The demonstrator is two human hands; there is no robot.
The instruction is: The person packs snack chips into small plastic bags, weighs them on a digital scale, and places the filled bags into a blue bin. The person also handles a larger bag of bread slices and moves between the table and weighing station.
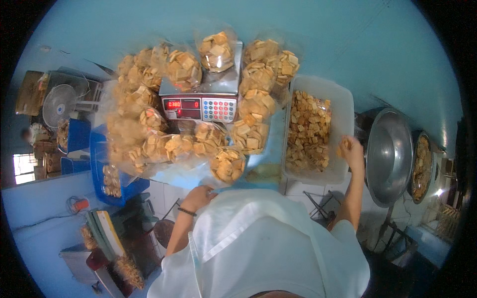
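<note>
My right hand [351, 148] is over the right wall of a translucent plastic bin [343, 111], its fingers closed on what looks like a square cracker piece [340, 149]. Inside the bin lies a heap of square crackers [307, 130]. My left hand [199, 198] is at the table's near edge with its fingers curled; whether it grips anything is hidden. Just beyond it stands a clear plastic bag of crackers [227, 165]. On the steel pan of a digital scale [223, 83], another filled bag [217, 52] stands upright, and the scale's red digits [182, 104] are lit.
Several filled bags [138, 97] crowd the scale's left side, with more bags [257, 108] between scale and bin. A large metal basin [389, 160] stands right of the bin, beside a pan of crackers [422, 167]. At left are a blue crate [98, 178] and a fan [59, 106].
</note>
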